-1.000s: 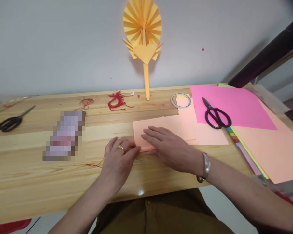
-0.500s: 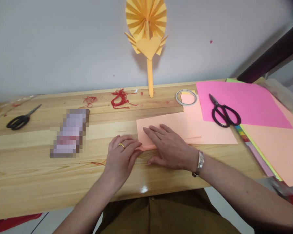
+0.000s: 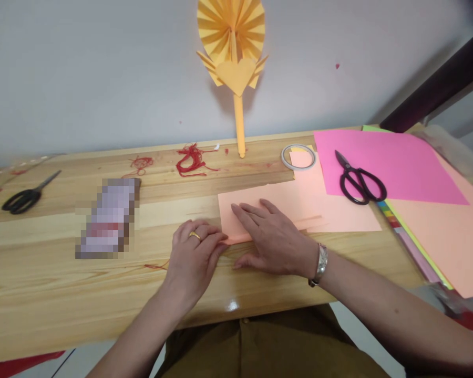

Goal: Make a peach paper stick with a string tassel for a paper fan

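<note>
A peach sheet of paper [image 3: 240,205] lies on the wooden table in front of me, its near edge folded up in a narrow strip. My left hand [image 3: 194,252], with a ring on it, pinches the left end of that folded edge between thumb and fingers. Flat on the sheet lies my right hand [image 3: 270,239], its fingers stretched out and its thumb apart on the near side of the fold. Behind the right hand, the paper's right part overlaps another peach sheet [image 3: 350,218].
Black-handled scissors [image 3: 364,184] rest on pink paper [image 3: 402,163] at right, beside a tape roll [image 3: 298,157]. A yellow paper fan [image 3: 239,121] leans on the wall. Red thread [image 3: 191,160], a blurred-out flat object [image 3: 108,218] and smaller scissors [image 3: 26,199] lie left.
The whole view has shifted slightly, with objects on the left appearing a little further left. Both hands keep nearly the same places on the paper.
</note>
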Motion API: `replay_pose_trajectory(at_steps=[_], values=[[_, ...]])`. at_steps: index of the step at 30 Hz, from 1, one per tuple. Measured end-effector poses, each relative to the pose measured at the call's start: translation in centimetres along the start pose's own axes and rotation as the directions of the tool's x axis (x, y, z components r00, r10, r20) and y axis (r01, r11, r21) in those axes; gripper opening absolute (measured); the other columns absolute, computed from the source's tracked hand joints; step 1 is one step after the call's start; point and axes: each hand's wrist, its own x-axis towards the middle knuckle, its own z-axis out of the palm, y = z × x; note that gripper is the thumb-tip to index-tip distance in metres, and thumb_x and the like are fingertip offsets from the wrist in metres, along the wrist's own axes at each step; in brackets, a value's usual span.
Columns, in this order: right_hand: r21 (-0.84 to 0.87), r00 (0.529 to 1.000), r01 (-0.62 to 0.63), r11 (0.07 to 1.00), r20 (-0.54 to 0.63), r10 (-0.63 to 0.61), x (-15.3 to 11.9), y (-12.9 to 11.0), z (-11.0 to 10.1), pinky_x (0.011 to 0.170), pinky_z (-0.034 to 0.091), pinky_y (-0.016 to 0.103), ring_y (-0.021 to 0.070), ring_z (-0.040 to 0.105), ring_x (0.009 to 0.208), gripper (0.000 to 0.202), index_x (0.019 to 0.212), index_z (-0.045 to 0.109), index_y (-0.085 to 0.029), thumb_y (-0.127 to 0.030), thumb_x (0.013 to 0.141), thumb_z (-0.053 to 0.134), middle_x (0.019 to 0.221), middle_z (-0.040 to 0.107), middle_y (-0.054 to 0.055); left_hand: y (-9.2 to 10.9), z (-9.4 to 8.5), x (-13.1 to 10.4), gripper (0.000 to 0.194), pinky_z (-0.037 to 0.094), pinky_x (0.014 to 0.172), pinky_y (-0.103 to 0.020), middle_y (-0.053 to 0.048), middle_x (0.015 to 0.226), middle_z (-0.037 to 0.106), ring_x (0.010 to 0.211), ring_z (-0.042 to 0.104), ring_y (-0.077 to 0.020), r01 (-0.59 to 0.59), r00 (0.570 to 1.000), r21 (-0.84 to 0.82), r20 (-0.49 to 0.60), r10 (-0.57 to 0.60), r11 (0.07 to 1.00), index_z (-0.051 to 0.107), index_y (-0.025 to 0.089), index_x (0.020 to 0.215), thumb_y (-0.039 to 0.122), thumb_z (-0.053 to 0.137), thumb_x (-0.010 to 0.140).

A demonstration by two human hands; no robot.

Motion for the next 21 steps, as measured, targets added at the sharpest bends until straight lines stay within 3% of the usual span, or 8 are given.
replay_pose_trajectory(at_steps=[6,11,15,21], values=[[-0.006,1.000,-0.007,1.000,0.010,0.007,-0.04,-0.22,-0.19,0.109,0.021,0.055,0.0308,0.036,0.131,0.088,0.141,0.028,-0.004,-0.063,0.081,0.055,0.141,0.042,0.022,-0.13,-0.17,-0.09,0.012,0.043,0.089,-0.047,-0.005,0.093,0.069,0.095,0.058,-0.0244,-0.008,1.000,-0.004,0.027,0.008,1.000,0.067,0.020,0.091,0.023,0.056,0.086],[-0.035,1.000,0.003,0.999,-0.005,-0.003,0.05,-0.45,-0.62,0.106,0.023,0.053,0.0268,0.040,0.128,0.049,0.131,0.041,-0.012,-0.042,0.092,0.048,0.132,0.051,0.017,-0.29,-0.52,-0.06,0.016,0.044,0.087,-0.044,-0.005,0.095,0.068,0.095,0.056,-0.0235,-0.008,0.999,-0.024,0.050,0.009,1.000,0.068,0.023,0.093,0.021,0.054,0.087],[-0.087,1.000,0.023,0.996,0.013,-0.021,0.26,-0.76,-0.78,0.104,0.023,0.054,0.0256,0.042,0.125,0.026,0.117,0.050,-0.018,-0.029,0.094,0.045,0.127,0.054,0.013,-0.40,-0.57,-0.05,0.015,0.043,0.087,-0.043,-0.002,0.092,0.069,0.096,0.054,-0.0233,-0.006,0.998,-0.030,0.055,0.008,1.000,0.067,0.025,0.094,0.021,0.054,0.087],[-0.120,1.000,0.029,0.992,-0.007,-0.030,0.29,-0.80,-0.51,0.104,0.022,0.056,0.0264,0.042,0.124,0.022,0.112,0.049,-0.018,-0.027,0.093,0.046,0.125,0.054,0.013,-0.12,-0.76,0.11,0.009,0.042,0.088,-0.043,-0.005,0.091,0.067,0.098,0.054,-0.0247,0.083,0.994,-0.034,0.076,-0.081,0.996,0.060,0.021,0.093,0.023,0.055,0.086]])
